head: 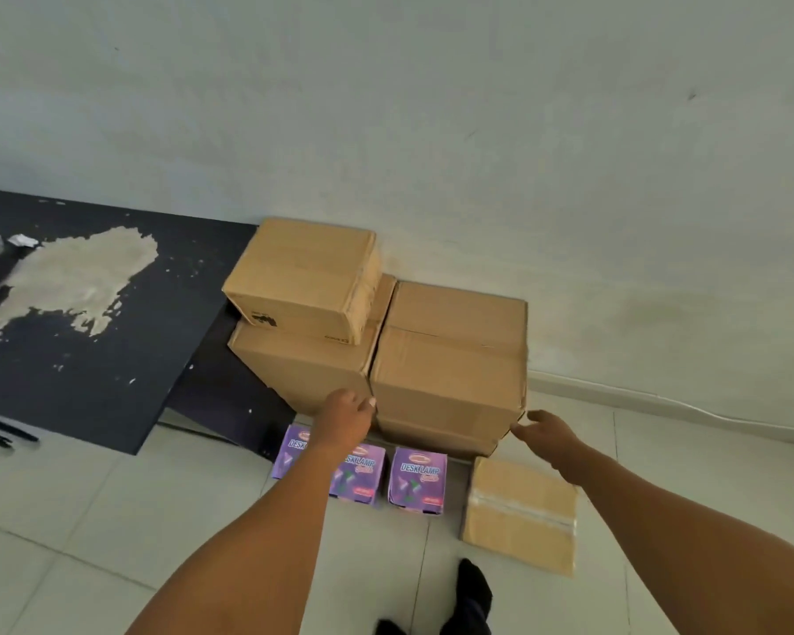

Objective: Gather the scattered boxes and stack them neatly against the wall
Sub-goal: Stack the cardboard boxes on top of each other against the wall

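- Two hands bracket the big cardboard box (450, 359) on the right stack by the wall (477, 130): the left hand (347, 417) touches its near-left corner, the right hand (546, 430) its near-right corner, fingers loosely extended, gripping nothing.
- Judged step: squaring this box on the carton beneath.
- Left of it, a smaller carton (303, 277) sits on another.
- Next calls for gathering what lies near: three purple desk-lamp boxes (417, 481) and a flat taped carton (521, 513) on the tile floor (111, 543).
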